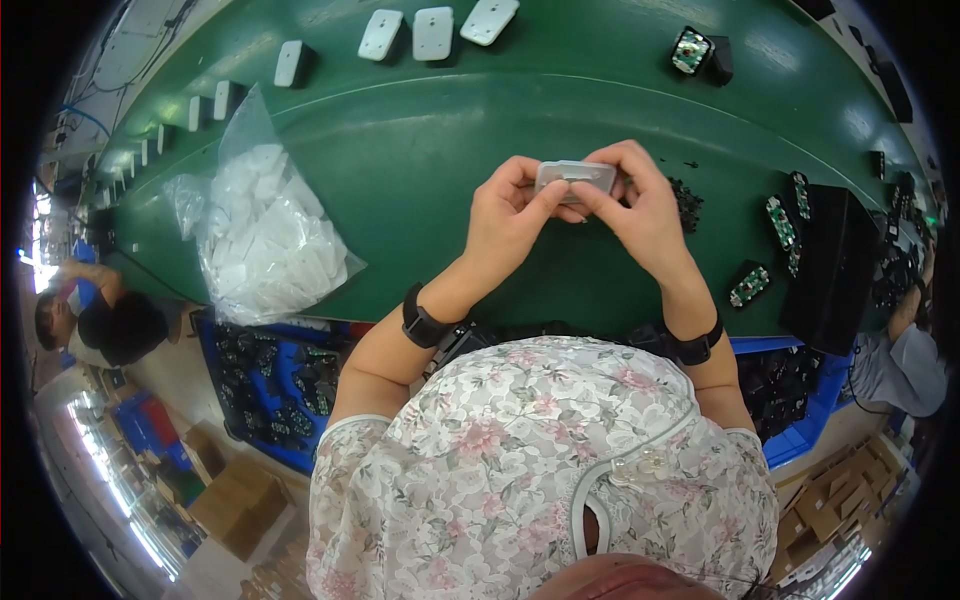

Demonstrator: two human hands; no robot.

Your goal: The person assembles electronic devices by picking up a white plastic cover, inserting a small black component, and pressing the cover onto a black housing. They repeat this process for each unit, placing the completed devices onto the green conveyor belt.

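Between both hands, above the green table (420,220), is a small white plastic cover (577,172), rectangular with rounded corners. My left hand (512,208) grips its left end, thumb on the near side. My right hand (640,205) closes on its right end, with that thumb also pressing the near face. Fingers hide parts of the cover's edges. Just right of my right hand lies a small heap of tiny black parts (686,205). Off to the left of my left hand rests a clear plastic bag (275,240) full of similar white pieces.
Several white-topped units (433,34) stand along the far side. At right are an open unit with a circuit board (691,52), loose circuit boards (780,222) and a black box (832,265). Blue bins (270,385) of black parts sit below the table edge. People work at both sides.
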